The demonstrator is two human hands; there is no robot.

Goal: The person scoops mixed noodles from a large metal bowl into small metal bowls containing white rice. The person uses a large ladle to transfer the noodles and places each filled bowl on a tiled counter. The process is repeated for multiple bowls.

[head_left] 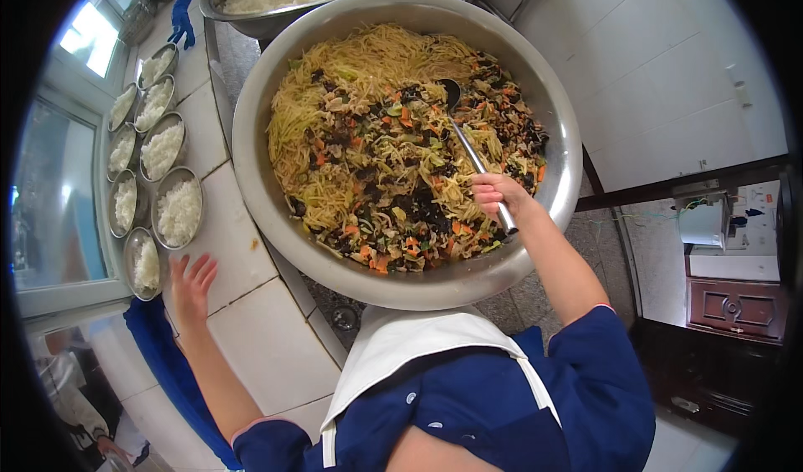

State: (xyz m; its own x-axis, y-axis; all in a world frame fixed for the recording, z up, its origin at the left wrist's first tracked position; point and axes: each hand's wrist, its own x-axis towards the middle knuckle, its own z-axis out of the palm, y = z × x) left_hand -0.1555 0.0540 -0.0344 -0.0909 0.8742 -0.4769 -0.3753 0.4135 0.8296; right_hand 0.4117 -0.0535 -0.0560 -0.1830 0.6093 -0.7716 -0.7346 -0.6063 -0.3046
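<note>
In front of me stands a huge round metal basin (393,292) filled with cooked food (376,163): pale shredded strips at the far left, dark fungus and orange carrot pieces elsewhere. My right hand (500,196) grips the metal handle of a ladle (473,153), whose dark bowl rests among the food toward the far right. To the left, my left hand (192,288) hovers with fingers spread and nothing in it. Just beyond its fingertips sits a metal bowl of white rice (178,213), one of several bowls grouped along the tiled counter.
A second metal basin (251,25) holding white rice stands beyond the large one. The tiled counter (259,338) runs along my left, beside a window (58,196). Blue cloth (171,372) hangs over it near my left forearm. Another person's blue-gloved hand (182,19) shows at the far left.
</note>
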